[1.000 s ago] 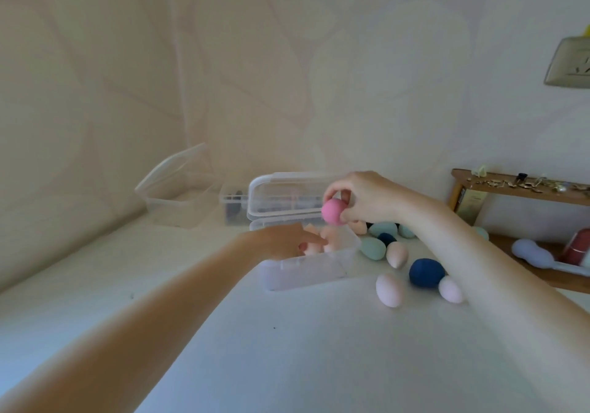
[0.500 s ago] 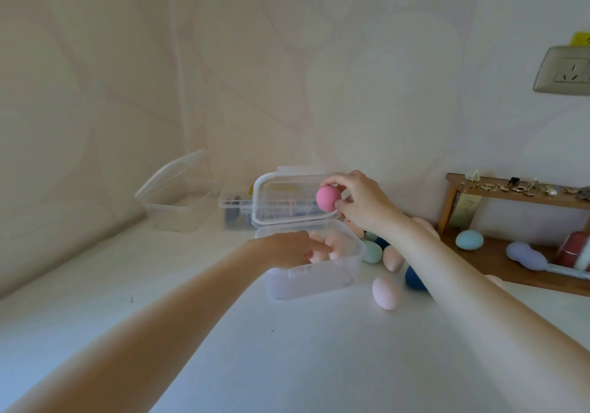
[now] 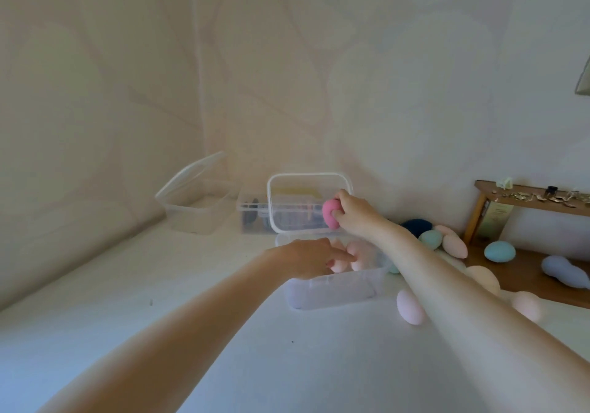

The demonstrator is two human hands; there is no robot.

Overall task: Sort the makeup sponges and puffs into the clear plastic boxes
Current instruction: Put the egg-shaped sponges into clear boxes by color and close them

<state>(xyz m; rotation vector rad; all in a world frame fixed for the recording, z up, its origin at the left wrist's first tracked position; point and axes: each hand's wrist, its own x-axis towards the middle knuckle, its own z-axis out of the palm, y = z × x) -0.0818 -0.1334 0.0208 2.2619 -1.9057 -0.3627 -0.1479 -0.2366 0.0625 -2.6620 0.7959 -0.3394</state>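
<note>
Your right hand (image 3: 354, 213) pinches a bright pink sponge (image 3: 331, 213) with curled fingers, up by the raised lid (image 3: 308, 203), so you can drop it into the open clear box (image 3: 335, 288) just below. Your left hand (image 3: 311, 257) reaches into that box with fingers nearly straight, touching the pale pink sponges (image 3: 354, 254) inside, maybe to make room. The box looks thin, hard and see-through. More egg-shaped sponges wait on the white surface (image 3: 223, 364) beside and under your right arm: a pale pink one (image 3: 410, 307), a green one (image 3: 431, 239), a dark blue one (image 3: 416, 225). They look soft, smooth and squishy.
</note>
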